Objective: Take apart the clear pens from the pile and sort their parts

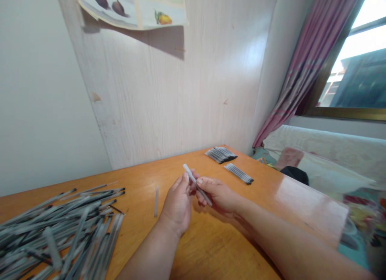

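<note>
Above the table, my left hand [178,197] and my right hand [215,192] both pinch one slim, whitish translucent sleeve [188,172]. It lies at a slant, its upper end by my left thumb and its lower end beneath my right fingers. Whether anything is inside it, I cannot tell. A single clear sleeve [156,201] lies on the wood left of my left hand. Beyond my right hand, slim black-tipped sticks in clear sleeves form a neat row [239,174], with a thicker stack [220,155] behind it.
A large loose pile of dark sticks and clear sleeves [60,227] covers the left of the orange wooden table [141,248]. A pale panelled wall [181,99] stands behind the table. At the right are a curtain [304,67] and a cloth-covered seat [331,167] with assorted items.
</note>
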Motion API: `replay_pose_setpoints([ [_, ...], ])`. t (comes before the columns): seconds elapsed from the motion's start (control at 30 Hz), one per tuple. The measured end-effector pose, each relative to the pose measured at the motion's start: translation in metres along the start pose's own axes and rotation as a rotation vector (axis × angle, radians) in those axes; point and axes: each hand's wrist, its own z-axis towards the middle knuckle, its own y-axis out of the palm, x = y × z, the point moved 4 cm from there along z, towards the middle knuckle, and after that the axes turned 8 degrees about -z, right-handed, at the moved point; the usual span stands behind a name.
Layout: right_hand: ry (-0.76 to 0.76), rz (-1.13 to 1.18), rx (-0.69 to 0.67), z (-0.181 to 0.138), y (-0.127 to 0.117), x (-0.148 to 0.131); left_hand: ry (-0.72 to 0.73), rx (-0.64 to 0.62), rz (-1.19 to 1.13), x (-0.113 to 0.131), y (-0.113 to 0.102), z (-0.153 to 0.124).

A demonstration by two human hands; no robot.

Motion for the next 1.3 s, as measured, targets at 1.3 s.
replay_pose_setpoints([
  [1.3,-0.115,-0.370,0.255,-0.003,0.017,-0.012,0.109,0.090,-0.034,0.025,0.003,0.000],
])
